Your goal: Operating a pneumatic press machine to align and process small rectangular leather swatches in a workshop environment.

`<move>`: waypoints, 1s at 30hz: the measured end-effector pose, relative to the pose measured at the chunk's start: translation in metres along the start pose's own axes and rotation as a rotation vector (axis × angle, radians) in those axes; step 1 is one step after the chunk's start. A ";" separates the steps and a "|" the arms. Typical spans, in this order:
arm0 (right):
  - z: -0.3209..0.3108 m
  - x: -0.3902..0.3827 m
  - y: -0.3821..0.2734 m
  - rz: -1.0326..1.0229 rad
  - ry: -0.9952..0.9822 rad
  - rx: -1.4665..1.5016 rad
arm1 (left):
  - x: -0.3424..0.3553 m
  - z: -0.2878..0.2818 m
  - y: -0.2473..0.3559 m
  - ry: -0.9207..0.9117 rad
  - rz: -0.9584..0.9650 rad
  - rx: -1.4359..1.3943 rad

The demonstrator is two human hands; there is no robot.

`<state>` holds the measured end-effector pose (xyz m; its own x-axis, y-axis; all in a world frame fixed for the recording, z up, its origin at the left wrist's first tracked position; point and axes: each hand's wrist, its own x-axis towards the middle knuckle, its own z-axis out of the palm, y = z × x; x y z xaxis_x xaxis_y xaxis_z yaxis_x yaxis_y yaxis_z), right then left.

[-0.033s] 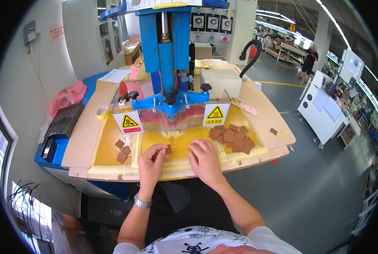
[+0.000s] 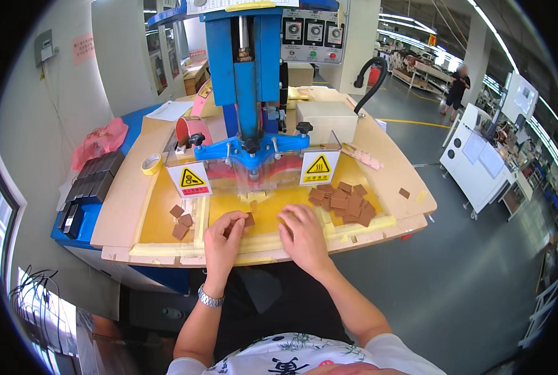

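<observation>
My left hand [image 2: 224, 242], with a metal-band watch on the wrist, pinches a small square brown piece [image 2: 249, 220] by its left edge, just above the yellow work surface [image 2: 267, 220]. To the right, my right hand [image 2: 304, 235] hovers over the same surface with its fingers loosely bent and apart, and nothing shows in it. A heap of brown square pieces [image 2: 347, 205] lies beyond it on the right, and several more brown pieces [image 2: 180, 226] lie left of my left hand. The blue press [image 2: 252, 147] stands directly ahead, its clear guard [image 2: 257, 182] facing me.
Two warning signs [image 2: 319, 169] hang on the guard. A roll of yellow tape [image 2: 151, 165] rests at the left, near black boxes [image 2: 95, 177] on a blue surface. One loose brown piece [image 2: 404, 194] lies far right. Another person [image 2: 457, 89] stands in the background.
</observation>
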<state>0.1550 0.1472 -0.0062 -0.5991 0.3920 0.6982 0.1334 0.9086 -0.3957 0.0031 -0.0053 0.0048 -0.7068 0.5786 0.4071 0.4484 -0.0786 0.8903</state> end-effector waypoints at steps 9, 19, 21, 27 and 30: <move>-0.001 -0.002 -0.001 -0.013 0.000 -0.005 | -0.003 -0.001 0.003 -0.001 0.008 -0.006; -0.006 -0.004 0.001 -0.029 0.031 -0.032 | -0.001 0.003 0.006 -0.037 0.021 -0.027; 0.000 -0.003 -0.001 -0.033 0.045 -0.036 | -0.003 -0.001 0.002 -0.026 0.026 -0.030; 0.010 -0.002 -0.005 -0.049 0.008 0.052 | -0.011 -0.012 0.002 0.027 -0.087 -0.028; 0.004 0.001 0.003 -0.050 0.017 0.017 | -0.001 -0.001 0.006 -0.016 0.017 -0.030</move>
<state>0.1513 0.1500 -0.0092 -0.5913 0.3489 0.7271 0.0899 0.9245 -0.3705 0.0062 -0.0071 0.0096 -0.6903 0.5898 0.4192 0.4434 -0.1130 0.8892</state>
